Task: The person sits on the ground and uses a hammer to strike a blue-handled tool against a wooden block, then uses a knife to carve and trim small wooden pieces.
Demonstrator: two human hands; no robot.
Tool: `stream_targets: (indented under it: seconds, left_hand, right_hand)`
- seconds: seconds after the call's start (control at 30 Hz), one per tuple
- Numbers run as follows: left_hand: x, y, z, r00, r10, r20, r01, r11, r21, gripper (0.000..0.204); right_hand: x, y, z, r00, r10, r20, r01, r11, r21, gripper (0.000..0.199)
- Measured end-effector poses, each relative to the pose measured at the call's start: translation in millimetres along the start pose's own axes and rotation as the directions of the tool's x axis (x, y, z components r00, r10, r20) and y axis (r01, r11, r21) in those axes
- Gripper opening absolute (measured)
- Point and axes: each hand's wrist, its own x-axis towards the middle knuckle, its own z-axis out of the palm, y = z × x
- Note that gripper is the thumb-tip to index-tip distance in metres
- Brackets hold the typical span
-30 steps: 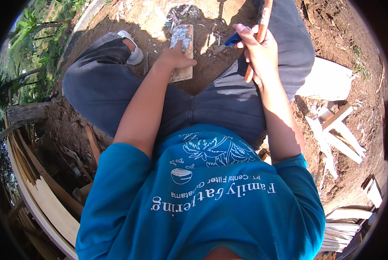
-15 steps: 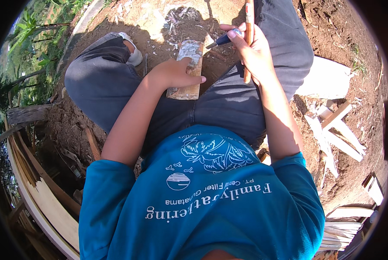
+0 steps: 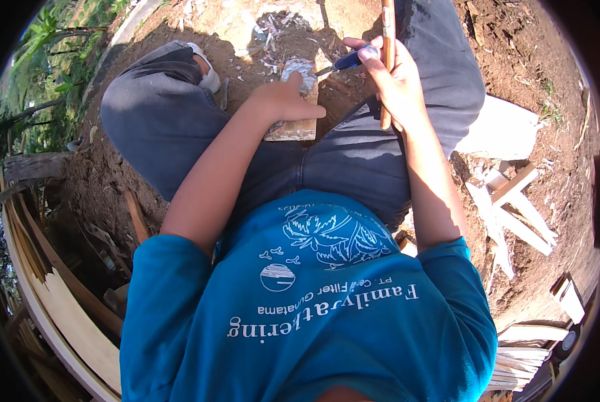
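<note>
A wooden block (image 3: pixel 293 130) with a rough, greyish-white far end lies between my legs. Over its middle rests my left hand (image 3: pixel 281 102), fingers partly hidden and thumb reaching past the right edge, holding it. To the right, my right hand (image 3: pixel 399 82) is closed around a reddish-brown wooden stick (image 3: pixel 388 33), whose far end leaves the picture. The same hand also pinches a blue-handled tool (image 3: pixel 348 61) with a thin metal shaft. That shaft points left, its tip close to the block's far right edge; whether they touch I cannot tell.
My bent legs in dark trousers (image 3: pixel 149 114) flank the block. Wood shavings (image 3: pixel 270 30) litter the soil ahead. On the right lie a pale board (image 3: pixel 504 127) and split wood pieces (image 3: pixel 517 208). Long planks (image 3: pixel 72 321) lean at the lower left.
My left hand and the block have shifted slightly forward, away from my body, and the hand covers more of the block. My right hand keeps both the stick and the tool, nearly unmoved.
</note>
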Motion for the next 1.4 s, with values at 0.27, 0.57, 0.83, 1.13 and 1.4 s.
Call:
stream_targets:
  seconds: [0.27, 0.57, 0.83, 1.13, 1.4]
  left_hand:
    - [-43, 14, -17, 0.992, 0.072, 0.104, -0.082, 0.993, 0.087, 0.106]
    - [-32, -8, -43, 0.93, 0.174, -0.323, -0.228, 0.964, -0.136, 0.071]
    - [-29, 13, -45, 0.722, 0.508, -0.47, -0.678, 0.387, -0.624, 0.074]
    - [-41, 15, -45, 0.737, 0.436, -0.517, -0.676, 0.455, -0.58, 0.062]
    - [-42, 8, -44, 0.734, 0.476, -0.484, -0.669, 0.628, -0.398, 0.034]
  right_hand:
    - [-9, -35, 8, 0.998, -0.028, -0.064, 0.035, 0.993, 0.109, 0.022]
    - [-5, -42, 20, 0.998, 0.066, 0.021, -0.067, 0.996, 0.057, 0.016]
    - [6, -49, 36, 0.983, -0.013, 0.181, 0.01, 1.0, 0.014, 0.023]
    - [9, -58, 50, 0.997, -0.032, 0.072, 0.038, 0.995, -0.088, 0.023]
    - [-43, -109, -1, 0.977, 0.199, 0.072, -0.158, 0.913, -0.377, 0.037]
